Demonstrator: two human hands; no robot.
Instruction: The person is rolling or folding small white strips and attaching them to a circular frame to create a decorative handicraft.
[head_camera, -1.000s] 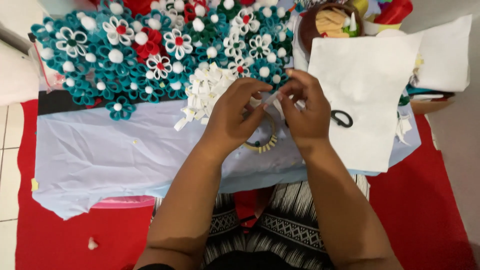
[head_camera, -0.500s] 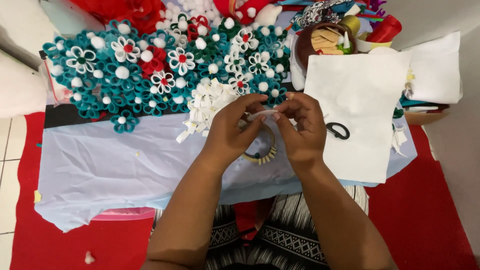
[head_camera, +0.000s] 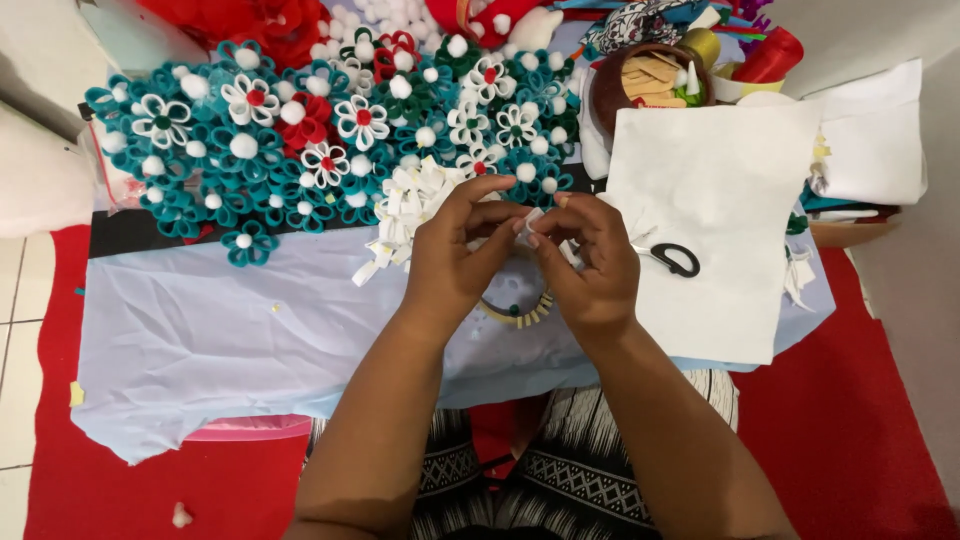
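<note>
Over the middle of a pale blue sheet (head_camera: 200, 340), my left hand (head_camera: 455, 255) and my right hand (head_camera: 590, 255) meet, fingertips pinched together on a small white strip piece (head_camera: 531, 222). Just left of my left hand lies a pile of white folded loops (head_camera: 405, 205). Below the hands a round tape roll (head_camera: 520, 312) shows partly. Much of the white piece is hidden by my fingers.
A big cluster of teal, white and red felt flowers (head_camera: 300, 140) fills the back left. A large white sheet (head_camera: 715, 200) with black-handled scissors (head_camera: 672, 258) lies right. A brown bowl (head_camera: 640, 85) stands behind. Red floor mat (head_camera: 860, 420) surrounds the low table.
The view has shifted, so hands and table sit slightly lower in frame. My fingers keep working the white piece, with both hands staying pinched together.
</note>
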